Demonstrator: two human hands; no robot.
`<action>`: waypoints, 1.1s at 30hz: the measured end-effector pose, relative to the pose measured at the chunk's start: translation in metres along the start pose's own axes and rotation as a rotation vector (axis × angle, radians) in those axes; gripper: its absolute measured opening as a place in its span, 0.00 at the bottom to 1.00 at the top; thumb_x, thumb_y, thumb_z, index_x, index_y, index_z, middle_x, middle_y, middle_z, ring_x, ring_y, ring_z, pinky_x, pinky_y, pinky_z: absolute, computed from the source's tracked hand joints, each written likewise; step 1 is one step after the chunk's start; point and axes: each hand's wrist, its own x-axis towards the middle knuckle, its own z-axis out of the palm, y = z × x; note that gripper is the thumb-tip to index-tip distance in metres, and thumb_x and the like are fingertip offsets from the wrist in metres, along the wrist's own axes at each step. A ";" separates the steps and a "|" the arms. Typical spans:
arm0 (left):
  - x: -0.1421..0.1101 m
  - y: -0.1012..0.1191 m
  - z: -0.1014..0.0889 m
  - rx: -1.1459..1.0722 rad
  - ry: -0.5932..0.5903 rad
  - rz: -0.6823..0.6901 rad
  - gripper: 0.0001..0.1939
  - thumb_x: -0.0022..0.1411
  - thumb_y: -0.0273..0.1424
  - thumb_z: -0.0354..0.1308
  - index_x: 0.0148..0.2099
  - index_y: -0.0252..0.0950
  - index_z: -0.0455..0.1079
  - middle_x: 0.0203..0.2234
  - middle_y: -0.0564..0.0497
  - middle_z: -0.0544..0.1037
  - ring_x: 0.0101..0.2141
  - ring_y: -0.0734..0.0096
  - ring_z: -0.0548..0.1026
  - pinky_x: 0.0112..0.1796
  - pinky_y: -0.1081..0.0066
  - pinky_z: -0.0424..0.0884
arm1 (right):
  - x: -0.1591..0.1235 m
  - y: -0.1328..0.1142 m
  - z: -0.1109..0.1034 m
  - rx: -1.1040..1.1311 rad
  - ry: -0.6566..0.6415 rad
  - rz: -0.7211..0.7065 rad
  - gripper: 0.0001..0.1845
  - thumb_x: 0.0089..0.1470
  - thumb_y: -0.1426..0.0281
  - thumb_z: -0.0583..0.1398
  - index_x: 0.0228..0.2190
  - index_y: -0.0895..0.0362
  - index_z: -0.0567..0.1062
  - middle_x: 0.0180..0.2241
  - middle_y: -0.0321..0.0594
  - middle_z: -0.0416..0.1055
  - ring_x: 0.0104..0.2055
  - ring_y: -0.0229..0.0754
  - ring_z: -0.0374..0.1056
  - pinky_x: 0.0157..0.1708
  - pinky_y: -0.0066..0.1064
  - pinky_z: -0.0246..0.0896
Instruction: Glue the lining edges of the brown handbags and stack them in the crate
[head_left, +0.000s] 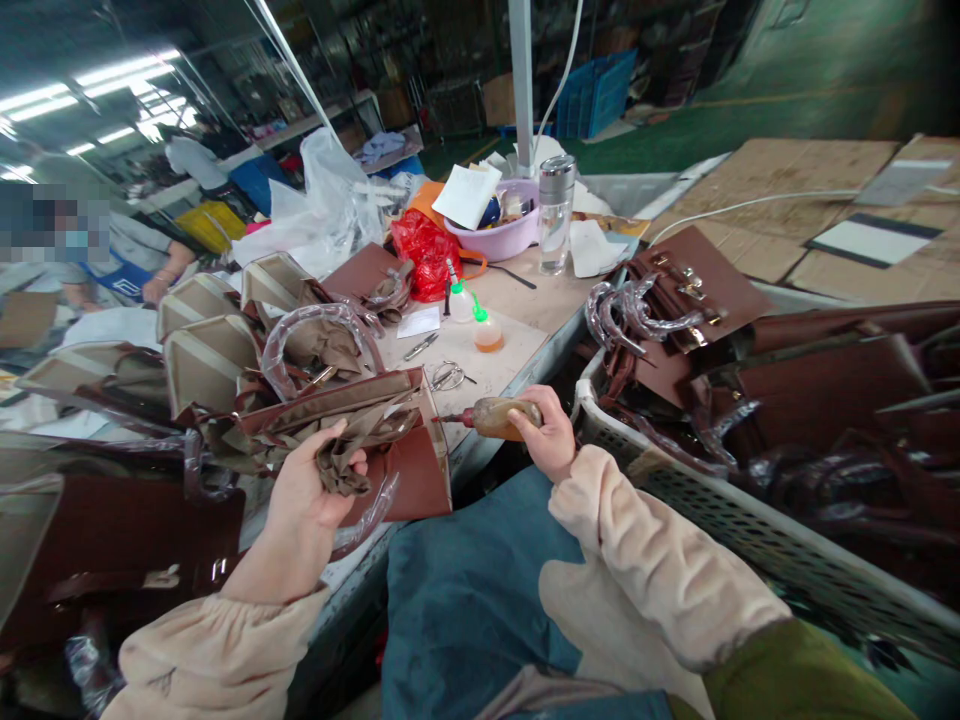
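Note:
My left hand (311,485) is closed on the bunched olive-brown lining (345,450) pulled out of a brown handbag (390,440) that lies tipped over at the table's near edge. A plastic-wrapped handle curves below the bag. My right hand (551,435) grips a squeeze bottle of amber glue (499,415), held sideways, its red nozzle pointing left at the bag's open edge. Both sleeves are pale beige.
Several open brown handbags (210,350) stand at the left. A grey crate (750,520) of brown bags with wrapped handles sits at the right. Scissors (450,376), small glue bottles (487,332), a red bag (424,250), a pink basin (499,240) and a clear bottle (556,215) are on the table. A person sits far left.

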 end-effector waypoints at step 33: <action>0.000 0.000 -0.001 -0.038 -0.018 0.014 0.06 0.52 0.18 0.55 0.29 0.33 0.65 0.16 0.56 0.68 0.13 0.77 0.64 0.13 0.78 0.62 | 0.045 -0.007 0.002 0.072 0.010 -0.134 0.05 0.56 0.64 0.62 0.34 0.52 0.72 0.36 0.39 0.69 0.41 0.45 0.67 0.44 0.40 0.64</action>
